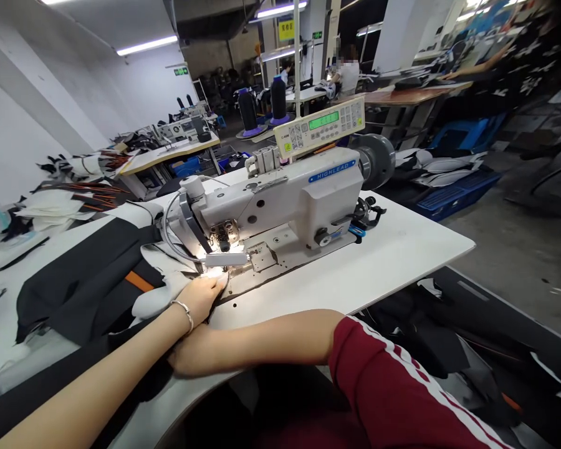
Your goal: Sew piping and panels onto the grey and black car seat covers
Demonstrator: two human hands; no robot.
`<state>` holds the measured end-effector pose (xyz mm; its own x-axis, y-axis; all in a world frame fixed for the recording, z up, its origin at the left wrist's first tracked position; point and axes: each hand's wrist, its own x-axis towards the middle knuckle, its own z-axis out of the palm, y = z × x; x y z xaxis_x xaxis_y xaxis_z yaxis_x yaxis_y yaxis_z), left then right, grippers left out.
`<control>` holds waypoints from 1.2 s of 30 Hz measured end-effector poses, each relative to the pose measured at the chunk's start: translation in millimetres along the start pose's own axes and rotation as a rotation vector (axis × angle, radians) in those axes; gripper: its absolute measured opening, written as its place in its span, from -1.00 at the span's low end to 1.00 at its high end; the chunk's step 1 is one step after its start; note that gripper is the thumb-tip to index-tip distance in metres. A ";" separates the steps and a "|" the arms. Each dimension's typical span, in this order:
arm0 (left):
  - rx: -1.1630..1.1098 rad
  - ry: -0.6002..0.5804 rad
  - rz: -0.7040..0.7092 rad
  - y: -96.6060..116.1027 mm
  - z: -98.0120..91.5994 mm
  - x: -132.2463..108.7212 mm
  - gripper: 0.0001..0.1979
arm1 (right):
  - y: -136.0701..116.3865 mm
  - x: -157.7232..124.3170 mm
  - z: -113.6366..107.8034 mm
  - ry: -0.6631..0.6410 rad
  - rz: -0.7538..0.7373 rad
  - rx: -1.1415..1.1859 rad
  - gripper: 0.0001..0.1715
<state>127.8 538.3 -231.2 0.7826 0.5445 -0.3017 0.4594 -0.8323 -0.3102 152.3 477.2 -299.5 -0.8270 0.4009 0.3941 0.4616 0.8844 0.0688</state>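
My left hand, with a bracelet at its wrist, is beside the lit needle area of a white sewing machine. Its fingers are pressed together on the edge of a light grey and black fabric piece. My right hand reaches across below the left wrist, low over the dark fabric at the table's front edge; its fingers are hidden. Left of the machine, black fabric panels with an orange strip spread over the white table.
A control panel tops the machine, with black thread cones behind. A blue crate of cut pieces stands to the right. More dark fabric lies below the table's right edge. Other people work further back.
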 end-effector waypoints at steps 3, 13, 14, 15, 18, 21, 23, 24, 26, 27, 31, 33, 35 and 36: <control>-0.044 -0.007 -0.015 -6.5 5.8 -1.6 -0.43 | -13.9 -1.2 5.1 0.020 -0.052 -0.003 -0.76; 0.016 0.069 0.012 0.5 8.8 5.6 -0.50 | -16.6 -33.9 -19.6 0.025 -0.045 0.065 -0.77; 0.016 0.089 0.022 0.5 9.2 6.7 -0.51 | -16.6 -38.5 -20.1 0.013 -0.035 0.063 -0.79; 0.015 0.111 0.030 0.5 9.4 7.6 -0.53 | -16.5 -42.7 -20.5 0.000 -0.024 0.056 -0.80; 0.011 0.160 0.038 0.7 9.5 9.2 -0.60 | -14.6 -51.1 -23.7 -0.025 -0.028 0.034 -0.85; 0.024 0.176 0.023 0.7 9.9 10.4 -0.65 | -10.3 -54.5 -29.6 -0.059 -0.047 0.020 -0.87; 0.032 0.184 0.012 1.0 10.3 12.4 -0.68 | -6.6 -55.6 -32.7 -0.077 -0.055 0.016 -0.86; 0.035 0.191 0.010 1.7 10.3 13.8 -0.69 | -4.6 -56.2 -33.5 -0.076 -0.058 0.013 -0.85; 0.042 0.205 0.017 4.7 9.3 17.1 -0.70 | -0.7 -57.4 -33.2 -0.070 -0.060 0.009 -0.83; 0.043 0.212 0.017 7.1 8.4 18.4 -0.70 | 1.0 -58.1 -32.3 -0.064 -0.058 0.008 -0.83; 0.050 0.224 -0.083 17.8 3.6 13.1 -0.71 | 4.6 -61.6 -26.3 -0.021 -0.054 0.015 -0.79; 0.002 0.151 -0.201 19.9 1.0 0.6 -0.76 | 4.2 -63.9 -24.0 -0.010 -0.047 0.013 -0.78; -0.090 -0.004 -0.305 19.4 -1.8 -16.3 -0.79 | 3.2 -65.9 -22.6 0.000 -0.029 0.002 -0.78; -0.121 -0.069 -0.334 18.9 -3.1 -24.8 -0.75 | 2.6 -66.5 -22.0 0.013 -0.020 -0.005 -0.79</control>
<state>118.3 508.8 -226.8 0.5526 0.7909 -0.2628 0.7348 -0.6112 -0.2942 215.6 447.5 -305.4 -0.8322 0.3797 0.4040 0.4461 0.8913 0.0812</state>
